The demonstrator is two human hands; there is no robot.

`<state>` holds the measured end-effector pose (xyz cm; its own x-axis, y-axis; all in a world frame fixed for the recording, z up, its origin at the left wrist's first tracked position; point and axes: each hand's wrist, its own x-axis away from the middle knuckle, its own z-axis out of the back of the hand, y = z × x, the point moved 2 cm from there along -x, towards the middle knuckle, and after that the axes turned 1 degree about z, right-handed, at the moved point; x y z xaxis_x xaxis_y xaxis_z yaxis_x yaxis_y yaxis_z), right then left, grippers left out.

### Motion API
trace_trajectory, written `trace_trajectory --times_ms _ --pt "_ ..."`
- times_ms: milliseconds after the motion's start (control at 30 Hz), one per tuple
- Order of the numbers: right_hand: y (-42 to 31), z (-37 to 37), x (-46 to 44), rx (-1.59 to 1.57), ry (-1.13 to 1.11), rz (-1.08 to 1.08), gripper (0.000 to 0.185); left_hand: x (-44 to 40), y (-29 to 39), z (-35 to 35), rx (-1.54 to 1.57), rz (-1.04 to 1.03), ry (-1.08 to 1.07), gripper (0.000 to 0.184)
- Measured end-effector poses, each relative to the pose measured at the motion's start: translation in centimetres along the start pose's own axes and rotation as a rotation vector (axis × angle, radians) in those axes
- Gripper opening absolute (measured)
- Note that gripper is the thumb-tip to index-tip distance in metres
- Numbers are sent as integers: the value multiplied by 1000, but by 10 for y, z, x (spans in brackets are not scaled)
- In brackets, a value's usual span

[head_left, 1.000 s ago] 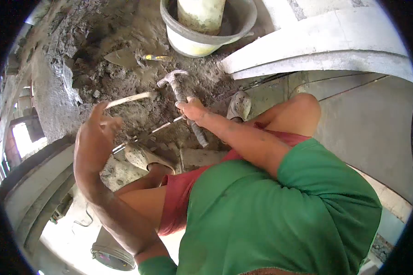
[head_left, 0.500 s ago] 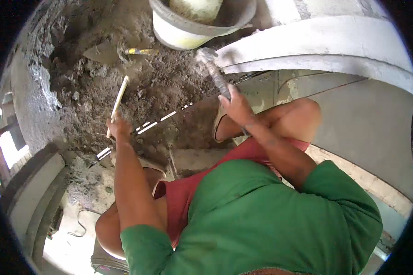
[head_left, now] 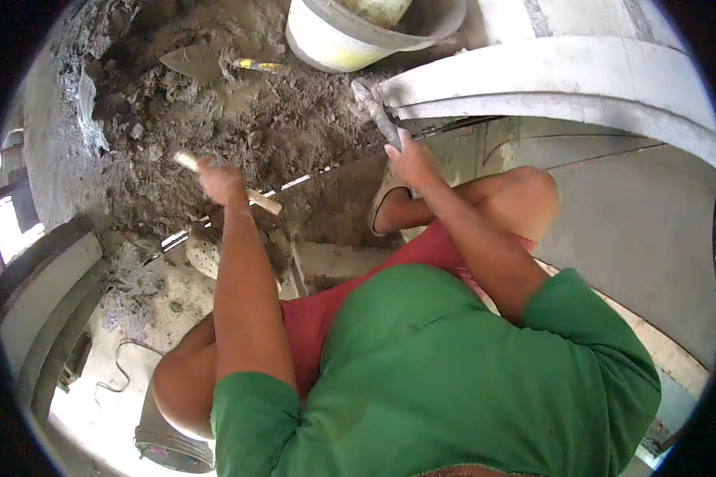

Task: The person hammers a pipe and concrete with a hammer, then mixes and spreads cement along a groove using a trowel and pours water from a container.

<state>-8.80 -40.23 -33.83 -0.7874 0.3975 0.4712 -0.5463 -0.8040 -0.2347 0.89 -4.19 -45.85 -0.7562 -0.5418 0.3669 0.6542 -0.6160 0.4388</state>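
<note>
My left hand (head_left: 223, 184) is closed around the middle of a pale wooden stick (head_left: 266, 202), just above rough wet mortar (head_left: 191, 119). The stick lies slantwise, one end showing on each side of the fist. My right hand (head_left: 415, 161) grips a mortar-caked tool (head_left: 383, 124) by its grey handle. Its lumpy head points away from me, beside the end of the white curved ledge; mortar hides its exact kind. A trowel (head_left: 196, 63) with a yellow-and-black handle (head_left: 262, 67) lies on the mortar beyond my left hand.
A bucket (head_left: 326, 44) stands at the back with a pale container inside. The white curved ledge (head_left: 549, 75) runs to the right. White strips (head_left: 294, 183) cross the floor before my feet. Another bucket (head_left: 175, 437) sits at lower left, near a thin cable (head_left: 118, 367).
My left hand has moved slightly right and away from me, and the stick has turned from near upright to slantwise. My right hand and its tool shift slightly; the whole view has shifted too.
</note>
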Motion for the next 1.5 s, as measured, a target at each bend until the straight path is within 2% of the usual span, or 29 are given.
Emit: trace_trajectory --times_ms 67,133,167,200,233,267,300,367,400,467,533,600,633,667,700,733,800,833,900,933,1000,1033,1067,1133,1200,1300,1400,1467,1500 --pt "5 -8 -9 39 -17 -54 61 21 16 -6 -84 -216 -91 68" --pt "3 -14 -18 64 -125 3 50 48 32 -3 122 -165 -159 56" --pt "5 -17 -19 104 -173 65 49 56 22 -19 149 -183 -119 45" --pt "3 -13 -14 99 -170 69 49 59 18 -26 147 -186 -114 45" --pt "2 -13 -4 54 -414 2 48 65 16 -36 213 -43 -517 43" --pt "1 -14 8 9 -656 -66 48 71 16 -41 252 26 -720 43" --pt "7 -26 18 4 -653 -66 48 79 18 -43 271 102 -919 42" --pt "28 -56 33 147 -384 102 44 106 18 -35 552 266 -1070 21" --pt "31 -57 36 145 -388 95 44 112 18 -34 546 269 -1076 21" --pt "34 -56 38 122 -354 70 44 121 16 -29 572 409 -1156 19" --pt "47 -59 29 20 -409 53 45 126 14 -30 565 372 -1154 20" --pt "57 -55 24 -77 -469 42 46 126 23 -36 479 58 -1159 21" --pt "59 -45 28 -262 -506 -100 45 127 29 -37 481 65 -1151 21" --pt "63 -34 33 -443 -541 -247 45 126 37 -39 475 -32 -1053 22" --pt "59 -9 46 -574 -539 -306 39 121 43 -44 470 -124 -957 23" --pt "55 14 55 -583 -493 -265 37 112 49 -59 479 -112 -956 23" --pt "56 52 62 -637 -443 -248 34 97 50 -96 129 -328 -966 25" --pt "57 67 63 -682 -437 -270 32 103 52 -95 145 -311 -971 25" --pt "58 93 66 -565 -376 -181 32 123 69 -87 520 171 -1126 23" --pt "57 101 70 -541 -382 -186 32 128 60 -107 538 189 -1134 23" --pt "44 115 73 -228 -216 56 32 132 55 -132 500 -208 -766 21" --pt "34 118 73 -210 -223 60 32 137 51 -135 571 -209 -736 32" --pt "24 120 73 -238 -265 -12 32 137 52 -140 586 -193 -733 32" --pt "10 117 66 -247 -310 -80 32 134 56 -147 336 -290 -536 35" --pt "-8 113 53 -84 -256 16 34 134 63 -151 307 -284 -555 37" --pt "-41 107 48 -117 -183 117 44 134 73 -151 249 -293 -597 41" --pt "-74 113 32 -79 -192 216 55 135 75 -150 286 -298 -535 36" --pt "-95 117 21 -1 -232 209 58 134 81 -144 289 -264 -499 35" --pt "-103 117 15 52 -155 358 57 134 84 -144 287 -230 -461 35"
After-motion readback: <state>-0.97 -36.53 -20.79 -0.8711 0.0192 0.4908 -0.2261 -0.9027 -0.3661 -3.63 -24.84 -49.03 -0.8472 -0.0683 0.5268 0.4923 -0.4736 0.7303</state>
